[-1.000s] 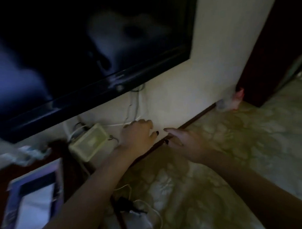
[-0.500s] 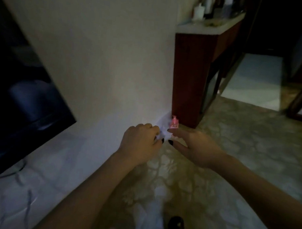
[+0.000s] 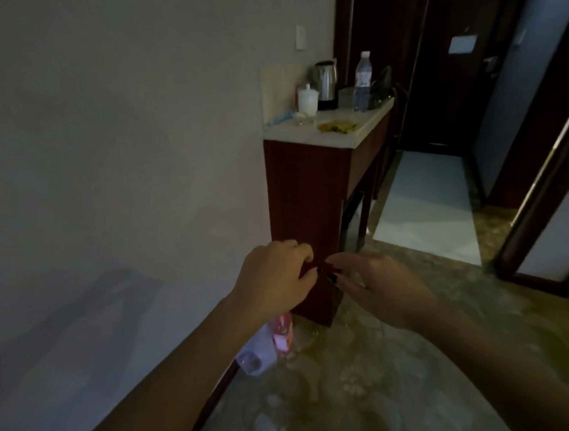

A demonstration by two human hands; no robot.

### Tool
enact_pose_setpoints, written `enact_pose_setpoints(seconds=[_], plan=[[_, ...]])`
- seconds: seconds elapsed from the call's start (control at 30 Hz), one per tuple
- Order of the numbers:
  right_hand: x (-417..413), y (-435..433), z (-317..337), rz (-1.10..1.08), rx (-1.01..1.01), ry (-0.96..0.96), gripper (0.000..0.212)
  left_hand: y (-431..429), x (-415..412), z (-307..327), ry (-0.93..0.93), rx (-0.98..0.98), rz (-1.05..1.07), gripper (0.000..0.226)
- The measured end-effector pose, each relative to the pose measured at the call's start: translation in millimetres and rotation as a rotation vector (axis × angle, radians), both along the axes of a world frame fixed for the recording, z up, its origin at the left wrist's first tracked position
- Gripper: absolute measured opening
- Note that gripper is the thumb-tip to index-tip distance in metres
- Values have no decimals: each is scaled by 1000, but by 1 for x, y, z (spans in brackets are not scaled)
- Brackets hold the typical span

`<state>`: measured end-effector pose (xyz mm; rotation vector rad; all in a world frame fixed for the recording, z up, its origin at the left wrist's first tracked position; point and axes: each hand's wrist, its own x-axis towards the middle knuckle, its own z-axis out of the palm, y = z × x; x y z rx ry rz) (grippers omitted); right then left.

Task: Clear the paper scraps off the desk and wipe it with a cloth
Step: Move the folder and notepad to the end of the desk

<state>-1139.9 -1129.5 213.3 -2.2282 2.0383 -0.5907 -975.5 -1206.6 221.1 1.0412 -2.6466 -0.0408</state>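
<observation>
The desk (image 3: 311,137) is a dark red cabinet with a pale top, standing against the wall ahead. Yellowish scraps (image 3: 338,125) lie on its front part. My left hand (image 3: 274,276) is curled into a fist in front of the cabinet's side, and nothing shows inside it. My right hand (image 3: 380,286) is beside it with fingers spread and dark nails, its fingertips almost touching the left fist. Both hands are well below the desk top. No cloth is in view.
On the desk stand a white lidded cup (image 3: 307,101), a steel kettle (image 3: 325,83) and a water bottle (image 3: 362,82); a blue item (image 3: 280,118) lies at its left edge. A pink bottle (image 3: 284,333) and white plastic (image 3: 259,353) lie on the floor. A dark hallway opens to the right.
The view has swung right and up, from the television and cables to the desk and hallway. Both hands stayed close together in front of me, the left fisted and the right spread.
</observation>
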Motion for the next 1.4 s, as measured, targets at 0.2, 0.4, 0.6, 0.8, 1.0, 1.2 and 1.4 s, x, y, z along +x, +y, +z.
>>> enact_pose_setpoints(seconds=[0.2, 0.4, 0.6, 0.8, 1.0, 1.2, 1.4], plan=[[-107, -122, -5, 88, -34, 29, 30, -111, -105, -7, 27, -33, 49, 29], [-205, -251, 17, 99, -28, 51, 39, -213, -182, 10, 59, 22, 124, 30], [-259, -368, 3, 136, -61, 41, 51, -315, -224, 0, 62, 31, 184, 30], [-301, -471, -3, -24, -181, 156, 76, -416, -271, 0, 93, 18, 136, 30], [-333, -536, -2, -121, -263, 180, 44, -471, -295, 0, 86, 52, 177, 30], [-354, -548, 4, 183, -618, 167, 10, -453, -310, -18, 92, 91, 289, 27], [-335, -509, -16, 653, -746, 84, 17, -360, -315, -46, 380, -62, 612, 53]])
